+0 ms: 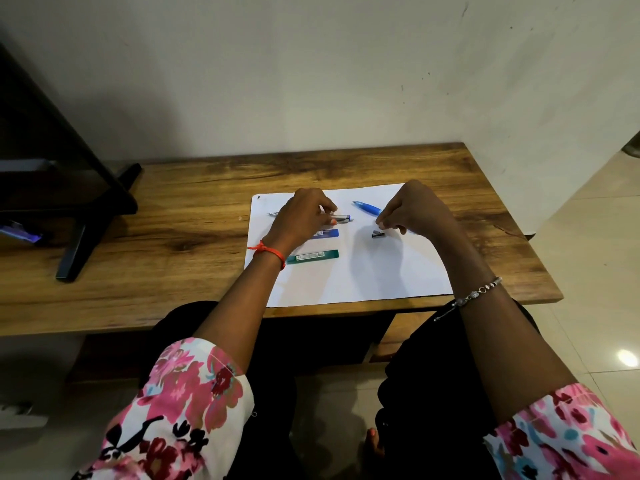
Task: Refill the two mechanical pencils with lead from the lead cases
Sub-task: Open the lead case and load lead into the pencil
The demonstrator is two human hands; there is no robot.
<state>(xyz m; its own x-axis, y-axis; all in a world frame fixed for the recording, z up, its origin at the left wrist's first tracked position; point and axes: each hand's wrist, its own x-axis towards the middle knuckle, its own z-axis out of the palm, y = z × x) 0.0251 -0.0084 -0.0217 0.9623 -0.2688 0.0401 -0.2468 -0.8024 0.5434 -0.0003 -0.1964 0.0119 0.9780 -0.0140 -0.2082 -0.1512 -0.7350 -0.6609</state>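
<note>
Left hand [304,216] grips the clear mechanical pencil [342,218] at centre frame, hiding its middle. Right hand [414,213] has its fingertips pinched together; whether anything is held, cannot tell.

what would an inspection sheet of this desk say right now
surface: wooden table with a white sheet of paper laid flat on it
job's things: clear pencil held over the paper; blue pencil, blue lead case, green lead case and a small dark piece lying on the paper
clutter: black stand on the table's left end
grippers: left hand grips the clear pencil; right hand has its fingertips drawn together just above the small dark piece, and whether it holds anything cannot be told
cables: nothing seen
surroundings: plain wall behind the table, tiled floor to the right
</note>
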